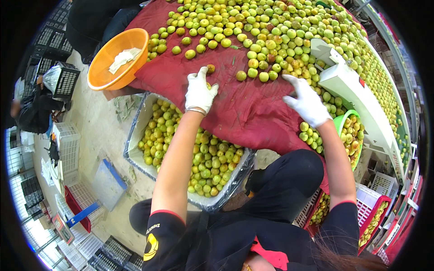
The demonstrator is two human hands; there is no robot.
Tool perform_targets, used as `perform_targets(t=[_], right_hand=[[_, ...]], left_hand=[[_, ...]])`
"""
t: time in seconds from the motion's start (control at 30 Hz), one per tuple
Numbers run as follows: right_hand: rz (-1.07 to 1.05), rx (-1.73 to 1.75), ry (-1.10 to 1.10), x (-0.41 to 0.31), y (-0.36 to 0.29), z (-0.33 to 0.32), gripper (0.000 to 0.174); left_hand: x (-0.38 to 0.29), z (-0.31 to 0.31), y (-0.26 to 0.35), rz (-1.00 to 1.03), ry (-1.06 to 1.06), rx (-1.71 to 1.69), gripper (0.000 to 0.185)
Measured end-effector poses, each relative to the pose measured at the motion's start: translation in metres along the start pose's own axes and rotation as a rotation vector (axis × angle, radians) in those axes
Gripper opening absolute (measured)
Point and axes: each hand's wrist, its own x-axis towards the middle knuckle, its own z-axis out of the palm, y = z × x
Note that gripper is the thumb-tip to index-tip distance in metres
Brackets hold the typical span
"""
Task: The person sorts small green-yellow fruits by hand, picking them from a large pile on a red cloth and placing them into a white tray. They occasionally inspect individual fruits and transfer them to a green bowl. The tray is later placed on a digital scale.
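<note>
My left hand (pixel 200 90), in a white glove, is over the red cloth (pixel 234 111) with its fingers curled. A small yellow-green fruit (pixel 208 85), jujube-like, shows between its thumb and forefinger, mostly hidden by the glove. Just past the fingertips lies a browner fruit (pixel 210 68). My right hand (pixel 310 101), also gloved, has thumb and forefinger spread, and nothing shows between them. Its forefinger points at the near edge of a large heap of green fruit (pixel 291 34) on the cloth. Several loose fruits lie between the hands and the heap.
Below the cloth's edge stands a plastic-lined crate (pixel 234 191) of fruit. An orange basket (pixel 98 73) with white papers is at left. A green basket (pixel 339 123) of browner fruit and a white machine frame (pixel 359 88) flank my right arm. A person (pixel 34 111) is at far left.
</note>
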Motion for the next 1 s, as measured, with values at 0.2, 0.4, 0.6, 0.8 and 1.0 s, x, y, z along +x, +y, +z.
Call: perform_targets(t=[0.2, 0.4, 0.6, 0.8, 1.0], right_hand=[[-0.206, -0.139, 0.189, 0.084, -0.007, 0.042, 0.049], [-0.317, -0.291, 0.273, 0.123, -0.013, 0.074, 0.055], [-0.350, -0.285, 0.163, 0.130, -0.044, 0.117, 0.049], [-0.254, -0.235, 0.202, 0.088, -0.089, 0.153, 0.037], [-0.447, -0.057, 0.149, 0.008, -0.144, 0.206, 0.040]], left_hand=[[0.020, -0.010, -0.023, -0.097, 0.130, -0.114, 0.046], [0.042, 0.009, -0.012, 0.068, 0.020, 0.013, 0.048], [0.054, 0.006, -0.012, 0.073, -0.090, -0.117, 0.043], [-0.035, -0.056, -0.042, -0.618, -0.333, -1.810, 0.041], [-0.137, -0.111, -0.060, -0.786, -0.088, -2.205, 0.046]])
